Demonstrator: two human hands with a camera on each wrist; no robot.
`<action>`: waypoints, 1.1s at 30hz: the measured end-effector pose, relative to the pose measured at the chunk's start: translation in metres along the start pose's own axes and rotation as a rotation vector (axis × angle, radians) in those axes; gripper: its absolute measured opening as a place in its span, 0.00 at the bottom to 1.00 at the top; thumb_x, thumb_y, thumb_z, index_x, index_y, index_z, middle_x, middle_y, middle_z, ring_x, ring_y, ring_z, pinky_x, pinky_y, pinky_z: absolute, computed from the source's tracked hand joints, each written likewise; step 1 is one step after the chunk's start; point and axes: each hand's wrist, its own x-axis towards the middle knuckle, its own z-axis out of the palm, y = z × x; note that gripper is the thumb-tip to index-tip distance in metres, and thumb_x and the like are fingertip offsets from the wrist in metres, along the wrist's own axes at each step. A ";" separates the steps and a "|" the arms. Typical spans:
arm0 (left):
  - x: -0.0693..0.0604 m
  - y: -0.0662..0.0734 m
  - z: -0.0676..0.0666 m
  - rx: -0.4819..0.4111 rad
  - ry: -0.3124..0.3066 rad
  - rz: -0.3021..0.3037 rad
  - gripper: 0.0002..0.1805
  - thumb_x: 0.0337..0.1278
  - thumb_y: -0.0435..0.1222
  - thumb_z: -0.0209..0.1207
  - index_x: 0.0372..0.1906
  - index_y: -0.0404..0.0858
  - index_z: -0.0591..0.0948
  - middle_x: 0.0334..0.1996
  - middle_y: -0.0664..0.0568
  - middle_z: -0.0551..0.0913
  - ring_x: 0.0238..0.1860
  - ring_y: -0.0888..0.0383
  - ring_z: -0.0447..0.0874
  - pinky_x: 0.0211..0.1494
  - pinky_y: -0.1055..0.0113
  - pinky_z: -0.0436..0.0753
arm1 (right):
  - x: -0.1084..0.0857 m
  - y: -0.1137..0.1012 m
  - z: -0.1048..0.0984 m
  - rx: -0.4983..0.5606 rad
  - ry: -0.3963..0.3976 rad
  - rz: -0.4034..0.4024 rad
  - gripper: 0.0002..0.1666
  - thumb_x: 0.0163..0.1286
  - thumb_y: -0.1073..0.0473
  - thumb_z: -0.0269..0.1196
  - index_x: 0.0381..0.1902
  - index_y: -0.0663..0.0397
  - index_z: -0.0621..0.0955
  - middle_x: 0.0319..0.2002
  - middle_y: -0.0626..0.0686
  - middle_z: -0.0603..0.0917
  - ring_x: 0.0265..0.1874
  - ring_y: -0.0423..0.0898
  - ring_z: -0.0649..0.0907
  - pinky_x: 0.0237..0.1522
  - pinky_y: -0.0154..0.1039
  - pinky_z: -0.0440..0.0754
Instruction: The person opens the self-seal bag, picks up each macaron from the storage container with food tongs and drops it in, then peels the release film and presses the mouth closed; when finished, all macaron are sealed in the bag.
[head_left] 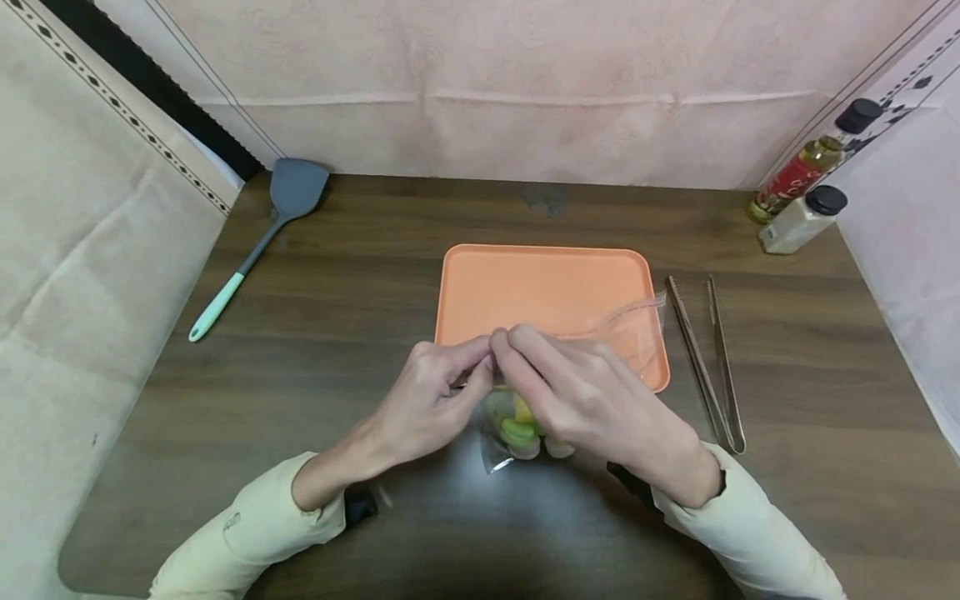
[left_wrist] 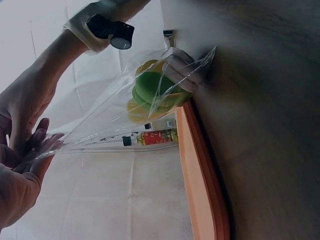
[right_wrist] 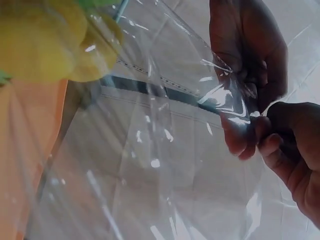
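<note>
Above the near edge of an orange tray, both hands meet at the gathered top of a clear plastic bag. My left hand pinches the bag's top between thumb and fingers. Close against it, my right hand pinches the same end. Low in the bag lie round green pieces, yellow pieces and a pale whitish piece. In the head view the right hand partly covers these pieces. Loose clear plastic stretches over the tray's right side.
Metal tongs lie right of the tray. A grey spatula with a mint handle lies at the left. At the back right stand a red-labelled bottle and a white jar with a black lid. Pale cloth hangs behind the wooden table.
</note>
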 end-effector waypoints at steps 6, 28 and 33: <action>0.003 -0.007 0.000 -0.015 -0.009 0.068 0.11 0.69 0.20 0.53 0.34 0.33 0.82 0.19 0.56 0.73 0.23 0.71 0.70 0.22 0.77 0.74 | 0.002 0.003 0.000 0.065 0.023 0.053 0.11 0.86 0.69 0.53 0.46 0.69 0.82 0.33 0.52 0.75 0.20 0.39 0.71 0.16 0.29 0.72; 0.004 -0.015 -0.003 -0.128 -0.019 0.099 0.12 0.66 0.17 0.52 0.38 0.29 0.85 0.27 0.48 0.86 0.24 0.71 0.69 0.24 0.75 0.74 | 0.003 0.001 0.002 0.083 0.038 0.088 0.11 0.86 0.70 0.53 0.45 0.66 0.83 0.32 0.51 0.76 0.17 0.38 0.68 0.14 0.28 0.69; 0.004 -0.015 -0.003 -0.140 -0.026 0.101 0.13 0.66 0.17 0.53 0.38 0.29 0.86 0.31 0.46 0.90 0.28 0.66 0.77 0.29 0.74 0.79 | 0.003 0.001 0.008 0.114 0.095 0.111 0.10 0.83 0.72 0.53 0.42 0.66 0.81 0.29 0.51 0.74 0.15 0.38 0.66 0.12 0.28 0.63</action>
